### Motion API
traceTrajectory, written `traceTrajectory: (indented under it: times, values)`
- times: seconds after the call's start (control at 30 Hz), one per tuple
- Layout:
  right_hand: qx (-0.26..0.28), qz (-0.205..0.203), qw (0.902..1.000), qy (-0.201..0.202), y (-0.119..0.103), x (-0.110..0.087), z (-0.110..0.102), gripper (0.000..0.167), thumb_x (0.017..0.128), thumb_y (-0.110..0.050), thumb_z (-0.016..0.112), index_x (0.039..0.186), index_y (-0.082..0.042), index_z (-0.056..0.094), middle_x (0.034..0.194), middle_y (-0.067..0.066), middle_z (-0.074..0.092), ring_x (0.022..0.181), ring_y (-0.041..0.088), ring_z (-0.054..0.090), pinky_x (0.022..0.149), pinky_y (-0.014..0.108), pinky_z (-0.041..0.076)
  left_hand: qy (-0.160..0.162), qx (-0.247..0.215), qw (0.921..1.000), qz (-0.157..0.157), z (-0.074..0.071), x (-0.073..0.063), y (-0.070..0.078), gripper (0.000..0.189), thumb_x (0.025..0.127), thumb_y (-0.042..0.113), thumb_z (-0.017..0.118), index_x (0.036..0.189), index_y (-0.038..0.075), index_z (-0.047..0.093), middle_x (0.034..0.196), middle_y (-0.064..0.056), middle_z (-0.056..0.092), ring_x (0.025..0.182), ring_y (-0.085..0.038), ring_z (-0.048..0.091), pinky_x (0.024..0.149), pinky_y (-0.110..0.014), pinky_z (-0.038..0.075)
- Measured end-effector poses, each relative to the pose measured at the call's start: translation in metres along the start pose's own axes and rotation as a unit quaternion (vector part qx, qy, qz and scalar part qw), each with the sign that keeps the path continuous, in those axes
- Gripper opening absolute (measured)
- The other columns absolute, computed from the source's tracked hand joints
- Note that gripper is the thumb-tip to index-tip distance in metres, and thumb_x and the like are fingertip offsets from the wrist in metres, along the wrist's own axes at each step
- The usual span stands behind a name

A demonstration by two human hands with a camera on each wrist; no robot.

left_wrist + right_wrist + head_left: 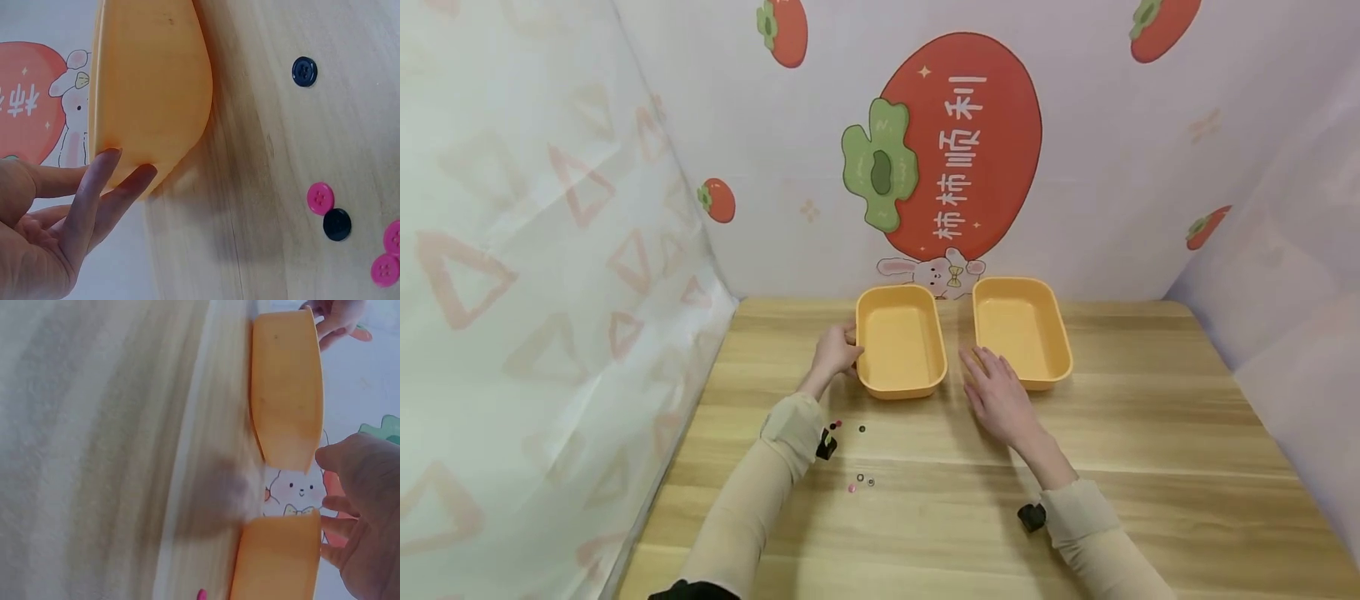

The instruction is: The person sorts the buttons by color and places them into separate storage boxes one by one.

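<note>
Two yellow-orange plastic boxes stand at the back of the wooden table: a left box (898, 340) and a right box (1021, 329). My left hand (837, 350) grips the left box's left side, thumb over the rim and fingers against its outer wall (147, 87). My right hand (997, 400) hovers with loosely spread fingers at the near left corner of the right box. In the right wrist view its thumb lies beside the end of the left box (287, 387) and its fingers overlap the rim of the right box (275, 562).
Small round buttons lie on the table near my left forearm: a dark blue button (304, 72), a pink button (320, 199) touching a black button (337, 225), and more pink buttons (384, 270). A printed backdrop (805, 142) rises behind the boxes.
</note>
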State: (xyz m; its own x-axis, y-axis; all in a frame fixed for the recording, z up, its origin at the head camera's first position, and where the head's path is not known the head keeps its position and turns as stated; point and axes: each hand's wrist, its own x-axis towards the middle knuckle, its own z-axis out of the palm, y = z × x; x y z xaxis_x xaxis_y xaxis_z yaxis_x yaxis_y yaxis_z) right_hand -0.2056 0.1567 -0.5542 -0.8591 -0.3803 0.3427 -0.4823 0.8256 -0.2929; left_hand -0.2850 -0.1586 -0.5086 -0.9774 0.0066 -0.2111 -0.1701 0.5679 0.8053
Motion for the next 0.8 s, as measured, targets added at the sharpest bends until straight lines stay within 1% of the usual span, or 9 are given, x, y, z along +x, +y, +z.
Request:
traceTrajectory:
  times: [0.1,0.2,0.3,0.4,0.47,0.57,0.63,0.7,0.8]
  values:
    - [-0.001,-0.017,0.9997,0.019,-0.004,-0.001,0.004,0.054,0.106,-0.011,0.07,0.157,0.001,0.055,0.158,0.031,0.057,0.152,0.05,0.05,0.131,0.07,0.037,-0.006,-0.001,1.0,-0.003,-0.004,0.005,0.004,0.064,0.102,-0.005,0.069,0.163,0.001,0.05,0.13,-0.031,0.076,0.08,-0.035,0.082,0.057,-0.032,0.069]
    - [0.008,-0.044,0.997,0.063,-0.014,-0.002,0.009,0.051,0.103,-0.008,0.073,0.151,0.002,0.061,0.15,0.029,0.063,0.145,0.048,0.057,0.127,0.068,0.044,-0.011,-0.001,0.9999,0.004,-0.007,0.011,0.008,0.065,0.102,-0.006,0.069,0.163,0.002,0.049,0.125,-0.032,0.077,0.069,-0.027,0.077,0.059,-0.034,0.069]
    - [0.03,-0.07,0.991,0.11,-0.029,-0.004,0.016,0.045,0.097,-0.003,0.08,0.139,0.004,0.069,0.134,0.025,0.072,0.126,0.045,0.068,0.113,0.062,0.057,-0.018,-0.008,0.9998,0.002,-0.008,0.016,0.011,0.067,0.101,-0.007,0.069,0.164,0.003,0.049,0.122,-0.032,0.078,0.067,-0.025,0.076,0.057,-0.033,0.068]
    - [0.06,-0.079,0.9871,0.126,-0.047,-0.007,0.025,0.039,0.091,-0.002,0.085,0.128,0.004,0.075,0.119,0.019,0.076,0.109,0.038,0.073,0.097,0.055,0.062,-0.029,-0.011,0.9994,-0.014,-0.009,0.018,0.011,0.069,0.101,-0.008,0.068,0.165,0.003,0.046,0.124,-0.031,0.078,0.073,-0.032,0.08,0.054,-0.029,0.067]
    - [0.095,-0.071,0.9867,0.111,-0.059,-0.007,0.032,0.036,0.089,-0.002,0.087,0.123,0.004,0.077,0.11,0.017,0.078,0.1,0.034,0.074,0.091,0.051,0.062,-0.035,-0.01,0.999,-0.025,-0.009,0.019,0.01,0.07,0.102,-0.007,0.068,0.166,0.004,0.045,0.127,-0.03,0.077,0.08,-0.037,0.082,0.053,-0.028,0.066]
    - [0.17,-0.038,0.9834,0.051,-0.076,-0.003,0.039,0.029,0.093,-0.003,0.085,0.12,0.004,0.078,0.1,0.011,0.077,0.09,0.025,0.071,0.084,0.041,0.061,-0.041,-0.007,0.9987,-0.029,-0.011,0.02,0.009,0.07,0.102,-0.007,0.069,0.167,0.003,0.043,0.128,-0.031,0.076,0.086,-0.042,0.082,0.054,-0.028,0.066]
    - [0.228,-0.015,0.9735,0.002,-0.086,0.003,0.044,0.026,0.094,-0.002,0.083,0.119,0.004,0.078,0.095,0.009,0.074,0.085,0.02,0.068,0.08,0.033,0.059,-0.041,-0.008,0.9988,-0.026,-0.012,0.02,0.01,0.07,0.102,-0.006,0.069,0.167,0.003,0.043,0.127,-0.032,0.076,0.085,-0.042,0.082,0.055,-0.029,0.067]
    - [0.276,0.001,0.9601,-0.042,-0.096,0.01,0.05,0.025,0.096,-0.003,0.082,0.119,0.005,0.078,0.094,0.008,0.074,0.085,0.017,0.066,0.076,0.026,0.057,-0.041,-0.007,0.9988,-0.024,-0.013,0.02,0.009,0.07,0.102,-0.007,0.069,0.166,0.002,0.044,0.125,-0.032,0.076,0.079,-0.039,0.082,0.055,-0.03,0.067]
    - [0.311,0.003,0.9468,-0.083,-0.108,0.019,0.061,0.026,0.097,-0.005,0.082,0.121,0.005,0.078,0.096,0.01,0.074,0.087,0.015,0.066,0.074,0.02,0.056,-0.043,-0.004,0.9987,-0.028,-0.013,0.018,0.005,0.069,0.102,-0.006,0.069,0.166,0.001,0.045,0.125,-0.032,0.077,0.068,-0.03,0.079,0.056,-0.032,0.068]
